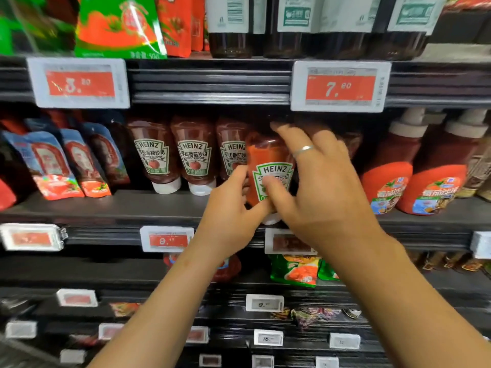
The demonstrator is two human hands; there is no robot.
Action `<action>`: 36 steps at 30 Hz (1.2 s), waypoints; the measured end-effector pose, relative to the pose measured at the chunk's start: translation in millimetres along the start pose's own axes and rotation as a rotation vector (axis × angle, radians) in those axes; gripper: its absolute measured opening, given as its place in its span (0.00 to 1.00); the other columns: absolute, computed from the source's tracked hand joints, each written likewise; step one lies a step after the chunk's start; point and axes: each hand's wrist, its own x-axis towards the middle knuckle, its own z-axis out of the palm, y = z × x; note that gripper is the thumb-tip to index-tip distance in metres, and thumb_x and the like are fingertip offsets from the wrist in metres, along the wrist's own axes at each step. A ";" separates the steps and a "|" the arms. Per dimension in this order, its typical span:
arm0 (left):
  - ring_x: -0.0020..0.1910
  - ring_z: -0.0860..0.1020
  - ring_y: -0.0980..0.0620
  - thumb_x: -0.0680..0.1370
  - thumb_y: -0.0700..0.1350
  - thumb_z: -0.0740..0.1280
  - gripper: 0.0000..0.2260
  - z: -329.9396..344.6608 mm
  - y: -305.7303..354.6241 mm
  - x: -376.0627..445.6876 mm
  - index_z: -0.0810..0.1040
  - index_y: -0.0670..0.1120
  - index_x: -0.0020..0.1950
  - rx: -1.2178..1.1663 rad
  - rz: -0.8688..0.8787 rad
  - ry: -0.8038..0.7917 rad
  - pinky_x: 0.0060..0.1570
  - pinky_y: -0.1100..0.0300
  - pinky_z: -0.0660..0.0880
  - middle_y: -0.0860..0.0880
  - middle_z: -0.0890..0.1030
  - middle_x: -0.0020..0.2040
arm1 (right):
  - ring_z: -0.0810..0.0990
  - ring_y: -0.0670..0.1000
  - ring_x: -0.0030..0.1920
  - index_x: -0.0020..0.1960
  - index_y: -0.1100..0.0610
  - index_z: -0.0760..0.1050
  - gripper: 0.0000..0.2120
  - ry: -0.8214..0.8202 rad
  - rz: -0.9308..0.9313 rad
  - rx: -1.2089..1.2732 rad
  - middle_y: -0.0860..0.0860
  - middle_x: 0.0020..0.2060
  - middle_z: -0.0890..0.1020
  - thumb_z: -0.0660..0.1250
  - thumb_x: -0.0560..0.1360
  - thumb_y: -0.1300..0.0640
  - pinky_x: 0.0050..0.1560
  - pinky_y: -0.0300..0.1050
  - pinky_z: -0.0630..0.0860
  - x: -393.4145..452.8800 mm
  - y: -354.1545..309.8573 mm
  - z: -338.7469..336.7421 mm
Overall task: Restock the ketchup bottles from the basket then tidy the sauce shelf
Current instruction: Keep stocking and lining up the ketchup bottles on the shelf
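Both hands, left [229, 208] and right [316, 187], grip a ketchup bottle [268, 160] above the dark shelf [132, 205] (supermarket aisle).

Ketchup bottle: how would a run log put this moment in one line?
stage: restocking | both hands grip ketchup bottle | left hand | right hand | bottle at shelf front

- Held ketchup bottle [268, 166]: red squeeze bottle, cap down, with a white-and-green Heinz keystone label facing the camera; it stands at the front edge of the sauce shelf [119, 205], just past centre toward 3 o'clock, partly covered by fingers.
- Row of ketchup bottles [194, 155]: three like it, darker in shadow, caps down, upright, side by side toward 9 o'clock of the held one; the nearest is partly hidden behind it.
- The sauce shelf is a dark ledge running across the middle.
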 end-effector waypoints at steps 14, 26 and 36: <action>0.48 0.69 0.46 0.72 0.53 0.76 0.20 -17.6 13.7 8.9 0.74 0.42 0.52 0.802 0.387 0.555 0.49 0.52 0.70 0.45 0.73 0.47 | 0.71 0.62 0.69 0.76 0.56 0.67 0.32 0.051 -0.016 -0.276 0.60 0.68 0.74 0.73 0.75 0.58 0.64 0.52 0.72 33.4 7.0 11.3; 0.74 0.67 0.34 0.68 0.70 0.62 0.41 -20.4 14.6 48.2 0.68 0.47 0.75 1.141 0.153 0.321 0.72 0.28 0.53 0.40 0.73 0.70 | 0.70 0.60 0.70 0.75 0.53 0.66 0.25 -0.009 0.021 -0.428 0.57 0.69 0.73 0.68 0.79 0.56 0.66 0.52 0.70 51.2 -1.4 15.7; 0.45 0.71 0.44 0.74 0.52 0.73 0.18 -4.7 26.0 22.2 0.74 0.43 0.56 0.762 0.432 0.515 0.47 0.55 0.68 0.47 0.71 0.44 | 0.77 0.64 0.54 0.65 0.56 0.77 0.22 0.041 -0.141 -0.299 0.58 0.51 0.81 0.71 0.73 0.51 0.54 0.53 0.73 17.9 36.5 -39.8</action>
